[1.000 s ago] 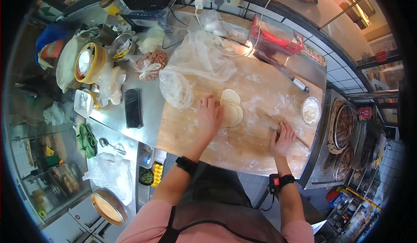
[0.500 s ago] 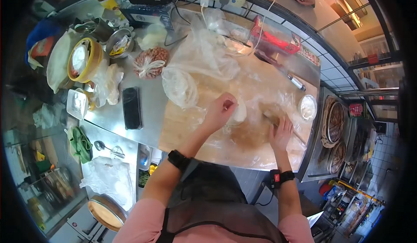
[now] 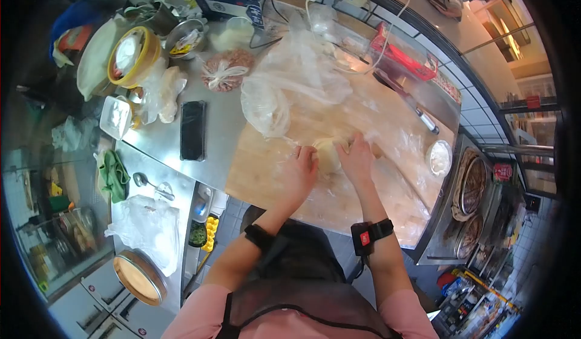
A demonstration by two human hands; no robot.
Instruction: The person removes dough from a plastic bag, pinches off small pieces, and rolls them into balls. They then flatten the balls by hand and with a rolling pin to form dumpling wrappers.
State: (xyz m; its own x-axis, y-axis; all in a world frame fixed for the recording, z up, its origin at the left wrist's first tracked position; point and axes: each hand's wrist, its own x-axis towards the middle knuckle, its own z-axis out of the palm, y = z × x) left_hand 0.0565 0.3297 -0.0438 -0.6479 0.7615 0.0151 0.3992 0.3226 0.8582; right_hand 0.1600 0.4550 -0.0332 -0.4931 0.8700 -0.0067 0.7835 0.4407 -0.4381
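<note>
A pale, flat round of dough (image 3: 328, 155) lies between my hands on the floured wooden board (image 3: 266, 169). My left hand (image 3: 301, 169) is at its left edge, fingers curled in and closed on the rim. On the opposite side, the fingers of my right hand (image 3: 357, 157) are pinched at its right edge. Parts of the dough are hidden behind the fingers. A small white bowl of flour (image 3: 439, 158) stands at the board's right edge.
Crumpled clear plastic bags (image 3: 266, 112) lie on the board's back left. A black phone (image 3: 193, 130) and a tied bag of reddish-brown pieces (image 3: 224, 72) are on the metal counter. A red box (image 3: 402, 54) sits along the back; round pans (image 3: 469, 181) stand at right.
My right hand has left the board's right side and come to the dough. My left hand has lowered to the dough's left edge. The camera view has shifted slightly.
</note>
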